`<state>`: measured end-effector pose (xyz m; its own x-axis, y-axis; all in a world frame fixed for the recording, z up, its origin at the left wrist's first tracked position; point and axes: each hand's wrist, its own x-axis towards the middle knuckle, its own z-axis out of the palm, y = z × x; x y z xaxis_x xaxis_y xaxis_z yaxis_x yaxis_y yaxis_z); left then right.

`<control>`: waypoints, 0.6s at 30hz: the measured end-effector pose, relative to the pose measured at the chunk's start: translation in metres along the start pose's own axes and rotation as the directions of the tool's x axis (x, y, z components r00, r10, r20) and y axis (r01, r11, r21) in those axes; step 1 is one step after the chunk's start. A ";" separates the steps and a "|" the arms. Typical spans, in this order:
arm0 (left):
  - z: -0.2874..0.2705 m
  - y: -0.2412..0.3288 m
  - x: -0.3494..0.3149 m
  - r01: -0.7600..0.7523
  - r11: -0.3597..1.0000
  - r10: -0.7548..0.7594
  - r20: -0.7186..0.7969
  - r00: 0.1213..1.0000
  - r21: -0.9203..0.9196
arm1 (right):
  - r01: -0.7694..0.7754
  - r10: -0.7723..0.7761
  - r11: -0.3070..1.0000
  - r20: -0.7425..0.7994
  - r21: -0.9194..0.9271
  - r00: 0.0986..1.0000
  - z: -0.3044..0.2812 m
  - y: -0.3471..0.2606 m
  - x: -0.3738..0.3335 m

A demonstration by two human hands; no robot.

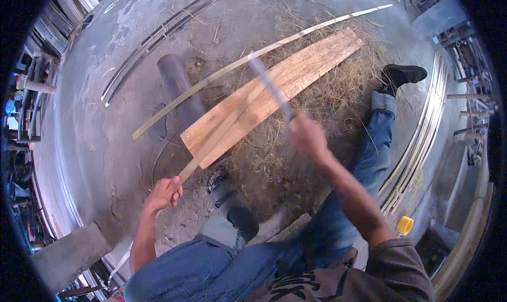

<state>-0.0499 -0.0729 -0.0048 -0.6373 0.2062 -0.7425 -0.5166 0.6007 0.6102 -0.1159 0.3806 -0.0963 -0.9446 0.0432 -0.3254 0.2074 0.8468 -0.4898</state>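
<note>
My left hand [162,194] is closed around the near end of a flat bamboo strip [219,135]. The strip slants away over a long wooden board [311,62]. In my right hand [308,137] is the handle of a long-bladed knife [270,85]. Its blade, blurred by motion, points up and left across the board and hides part of the strip's far end. Beyond the board lies another long, pale bamboo strip [211,77], apart from both hands. A dark cylinder [173,72] sits partly under the board's near left end.
Thin shavings [338,98] litter the floor around the board. Dark strips [153,35] lie at the far left, and a bundle of pale strips [417,143] on the right. My shoe [404,75] is right of the shavings. A yellow ring-like object [405,225] stands lower right; a grey block [71,254] lower left.
</note>
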 end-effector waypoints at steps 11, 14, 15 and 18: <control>0.006 0.024 0.027 0.008 1.000 -0.006 0.085 0.996 -0.025 | 0.107 -0.113 0.993 -0.120 -0.056 0.986 -0.020 -0.090 -0.038; -0.006 0.010 0.017 0.092 0.994 -0.082 0.154 0.985 -0.059 | -0.031 0.036 0.990 0.036 -0.140 0.999 0.000 -0.066 -0.030; -0.008 0.008 0.011 0.081 0.993 -0.067 0.165 0.984 -0.082 | 0.021 -0.016 0.997 0.067 -0.080 0.998 0.010 -0.067 -0.037; 0.004 0.008 0.021 -0.055 0.986 0.075 0.120 0.990 -0.159 | 0.126 -0.130 0.991 0.142 0.039 0.981 0.051 -0.093 -0.071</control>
<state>-0.0649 -0.0606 -0.0162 -0.6012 0.3415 -0.7225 -0.5648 0.4580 0.6865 -0.0549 0.2721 -0.0689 -0.9178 -0.1428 -0.3703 0.0968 0.8243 -0.5578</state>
